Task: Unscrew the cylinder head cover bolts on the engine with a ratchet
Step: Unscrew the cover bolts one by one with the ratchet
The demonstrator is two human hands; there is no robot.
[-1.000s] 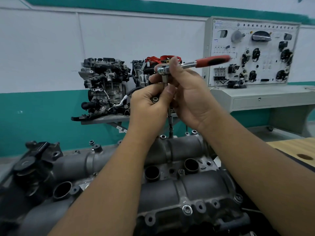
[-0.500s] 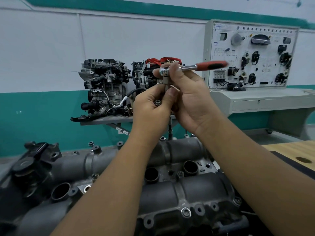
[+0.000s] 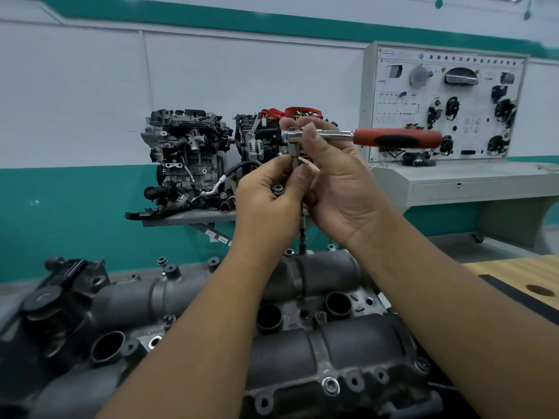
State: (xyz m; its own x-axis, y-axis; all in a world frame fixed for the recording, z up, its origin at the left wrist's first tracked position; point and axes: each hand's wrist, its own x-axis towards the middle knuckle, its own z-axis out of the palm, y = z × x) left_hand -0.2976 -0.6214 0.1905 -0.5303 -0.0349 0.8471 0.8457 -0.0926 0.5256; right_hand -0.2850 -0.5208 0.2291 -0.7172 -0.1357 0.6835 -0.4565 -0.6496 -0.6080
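The cover (image 3: 348, 343) fills the lower frame, with some bolt holes empty and one bolt (image 3: 330, 385) seated at lower centre, so work probably remains. Mid-frame, the right hand (image 3: 338, 182) grips the ratchet (image 3: 363, 137) by its head, its extension reaching down to the cover's far edge. The left hand (image 3: 269, 201) pinches that extension and holds a loose bolt (image 3: 277, 189).

The left hand (image 3: 267, 195) and right hand (image 3: 332, 182) hide the middle of the slim steel extension bar (image 3: 302, 234) under the red-handled chrome ratchet (image 3: 363, 137). The grey cast cylinder head cover (image 3: 348, 343) is cut off at the bottom edge. Print on the white wiring display board (image 3: 444, 101) is too small to read.
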